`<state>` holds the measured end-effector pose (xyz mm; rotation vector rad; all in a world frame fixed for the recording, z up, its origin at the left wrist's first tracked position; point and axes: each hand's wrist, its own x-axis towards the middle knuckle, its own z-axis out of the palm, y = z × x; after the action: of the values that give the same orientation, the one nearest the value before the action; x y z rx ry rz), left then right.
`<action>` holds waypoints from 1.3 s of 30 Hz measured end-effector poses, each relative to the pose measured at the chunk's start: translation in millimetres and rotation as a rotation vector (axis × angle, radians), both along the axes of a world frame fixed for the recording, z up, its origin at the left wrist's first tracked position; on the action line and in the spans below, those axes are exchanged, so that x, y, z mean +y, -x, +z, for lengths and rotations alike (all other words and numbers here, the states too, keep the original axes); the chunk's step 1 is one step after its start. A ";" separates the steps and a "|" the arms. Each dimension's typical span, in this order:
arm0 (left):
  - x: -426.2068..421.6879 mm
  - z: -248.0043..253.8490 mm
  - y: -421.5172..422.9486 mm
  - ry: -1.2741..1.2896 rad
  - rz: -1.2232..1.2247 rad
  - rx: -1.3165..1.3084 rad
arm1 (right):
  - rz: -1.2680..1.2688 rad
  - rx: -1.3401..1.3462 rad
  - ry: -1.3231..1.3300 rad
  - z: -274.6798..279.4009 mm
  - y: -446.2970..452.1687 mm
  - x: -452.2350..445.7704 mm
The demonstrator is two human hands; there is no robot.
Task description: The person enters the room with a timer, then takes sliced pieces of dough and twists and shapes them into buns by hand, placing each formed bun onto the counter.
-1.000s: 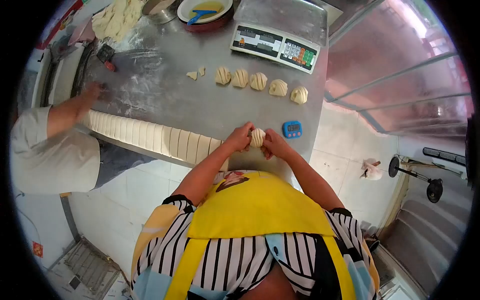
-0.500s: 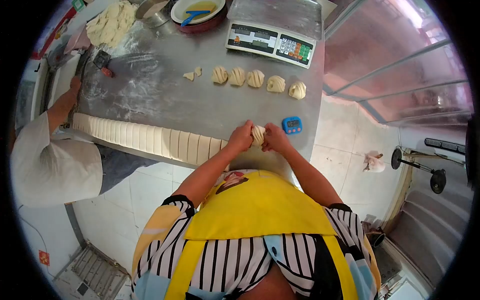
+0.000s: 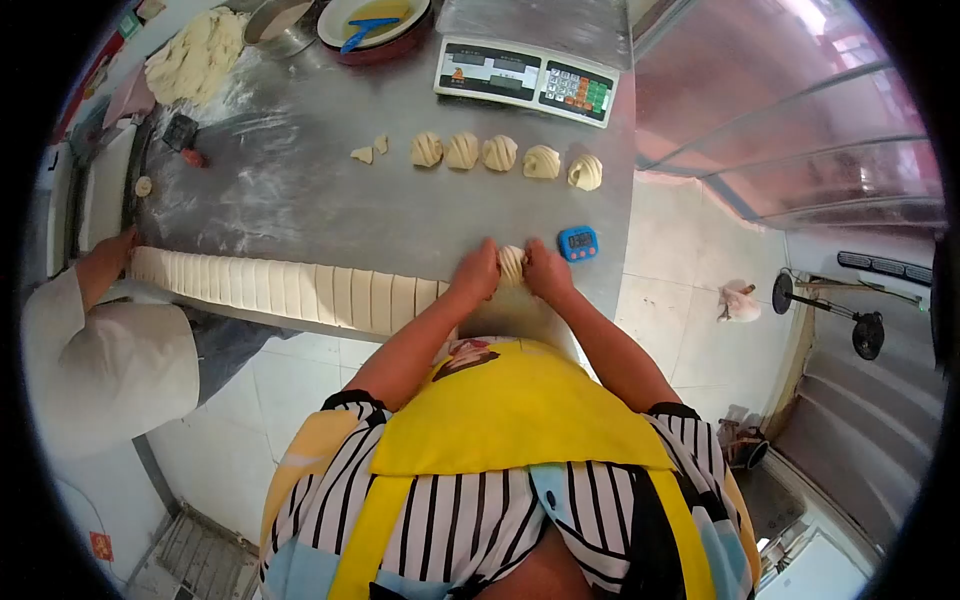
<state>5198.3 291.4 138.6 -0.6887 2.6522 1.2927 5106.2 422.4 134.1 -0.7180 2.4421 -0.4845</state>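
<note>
Between my two hands, close to the table's front edge, is a twisted dough piece [image 3: 512,265] with ridged strands. My left hand [image 3: 478,270] grips its left end, fingers closed. On the right end, my right hand [image 3: 547,270] is closed as well. A blue timer [image 3: 578,243] lies just right of my right hand. Several shaped dough rolls [image 3: 499,153] stand in a row farther back, with small dough scraps [image 3: 362,155] at their left. Left of my left hand, a long strip of cut dough [image 3: 290,288] runs along the front edge.
A scale [image 3: 525,80] stands at the back of the metal table [image 3: 300,190]. Left of it are a bowl with a blue-handled tool [image 3: 368,30], a metal bowl [image 3: 283,28], a dough heap [image 3: 195,58] and a scraper [image 3: 180,132]. Another person's arm [image 3: 105,265] reaches in at the left.
The other person's hand has moved to the left end of the dough strip. A small round dough piece now shows at the far left. My hands still hold the twisted piece.
</note>
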 end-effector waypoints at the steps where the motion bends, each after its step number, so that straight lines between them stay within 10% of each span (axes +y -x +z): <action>1: 0.5 -16.2 -1.5 0.082 -0.025 0.038 | -0.005 0.051 -0.023 -0.5 3.1 -2.4; 4: -9.8 9.3 9.4 -0.124 0.033 -0.067 | 0.124 -0.156 -0.051 31.3 18.5 2.8; 7: -10.6 20.9 9.6 -0.368 0.085 -0.101 | 0.303 0.389 0.192 95.7 44.5 13.1; 14: -13.8 2.0 45.8 -0.569 0.147 -0.074 | 0.258 0.318 -0.052 31.8 31.3 69.8; 23: 26.6 -44.9 153.3 0.134 -0.107 0.121 | 0.009 0.396 0.117 79.9 17.5 80.9; 27: 6.2 11.0 170.3 -0.072 -0.431 -0.397 | 0.013 0.456 0.182 69.3 33.3 66.7; 29: -10.8 4.0 141.5 0.011 -0.204 0.110 | 0.050 0.339 0.297 80.3 30.9 49.1; 30: -28.9 42.5 129.4 -0.435 -0.102 -0.072 | 0.072 0.248 0.342 86.7 22.7 38.0; 32: -59.6 77.9 92.1 -0.538 0.081 -0.032 | 0.177 0.070 0.367 84.9 4.6 12.9; 39: -116.4 94.4 -68.5 -0.461 0.488 0.213 | 0.519 -0.211 0.146 17.1 -43.2 -51.8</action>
<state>5266.8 175.0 233.0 -1.2160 2.2532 2.1145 5149.3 370.6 151.2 -1.2465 1.9387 -0.5003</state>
